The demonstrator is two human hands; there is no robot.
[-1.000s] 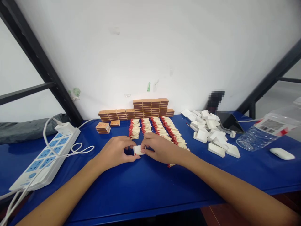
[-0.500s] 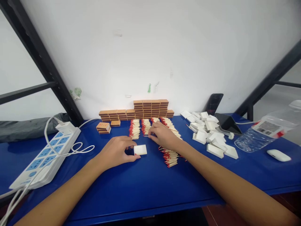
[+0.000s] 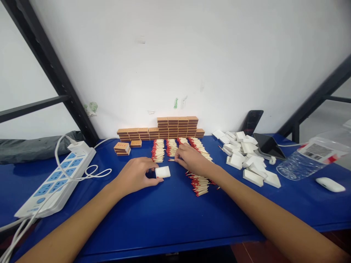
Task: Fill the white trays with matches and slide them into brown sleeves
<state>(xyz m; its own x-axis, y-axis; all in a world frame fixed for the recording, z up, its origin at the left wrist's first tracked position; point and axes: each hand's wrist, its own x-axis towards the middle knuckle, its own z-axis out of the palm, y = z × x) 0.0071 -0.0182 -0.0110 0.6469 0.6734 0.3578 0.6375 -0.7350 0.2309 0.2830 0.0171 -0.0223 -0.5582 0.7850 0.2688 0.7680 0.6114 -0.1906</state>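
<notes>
My left hand (image 3: 139, 173) grips a small white matchbox tray (image 3: 162, 171) at its left end, thumb and fingers around it, low on the blue table. My right hand (image 3: 189, 157) is closed in a pinch, with the pale end of a match (image 3: 171, 159) poking out to the left of the fingertips. Red-tipped matches lie in rows behind the hands: a left row (image 3: 158, 150), a middle row (image 3: 172, 148) and others partly hidden by my right hand. Another heap of matches (image 3: 200, 184) lies below my right wrist.
Orange-brown matchboxes (image 3: 177, 126) are stacked along the wall, with a few loose ones (image 3: 122, 147) at left. Many white trays (image 3: 248, 153) are piled at right, near a phone (image 3: 252, 122) and a plastic jar (image 3: 304, 160). A power strip (image 3: 55, 186) with cables occupies the left.
The whole view has shifted slightly. My right hand stays by the match rows in much the same pinch, and my left hand keeps its hold on the tray.
</notes>
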